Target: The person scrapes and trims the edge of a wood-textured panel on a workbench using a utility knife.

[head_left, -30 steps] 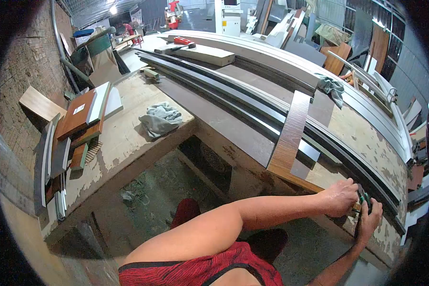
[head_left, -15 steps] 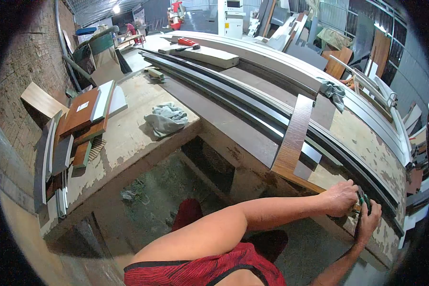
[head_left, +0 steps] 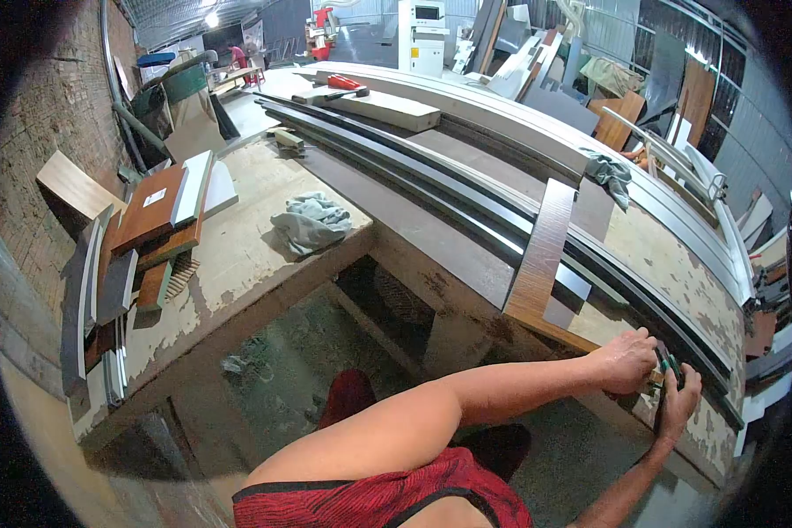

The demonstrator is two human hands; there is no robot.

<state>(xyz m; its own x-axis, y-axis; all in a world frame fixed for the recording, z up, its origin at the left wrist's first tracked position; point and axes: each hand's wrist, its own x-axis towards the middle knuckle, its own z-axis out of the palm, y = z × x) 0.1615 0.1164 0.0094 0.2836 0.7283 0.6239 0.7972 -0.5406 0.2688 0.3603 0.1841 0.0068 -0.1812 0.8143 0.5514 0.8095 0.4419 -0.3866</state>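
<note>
At the right end of the worktable, my left hand (head_left: 627,361) is closed, its fingers bunched beside a small dark green and black object (head_left: 668,359). My right hand (head_left: 680,398) has its fingers wrapped round that object from the right. A bit of yellowish material (head_left: 656,378) shows between the two hands. What my left fingers pinch is hidden. Left of my hands, a brown wood-grain board (head_left: 541,255) lies across long black and silver profiles (head_left: 466,202).
A grey cloth (head_left: 311,222) lies on the left table part, near stacked board pieces (head_left: 150,211). Another cloth (head_left: 609,174) and a red-handled tool (head_left: 345,84) are farther back. A person (head_left: 238,56) is in the far background.
The view has shifted slightly. Both hands stay together at the small object, which is tilted a little differently between them.
</note>
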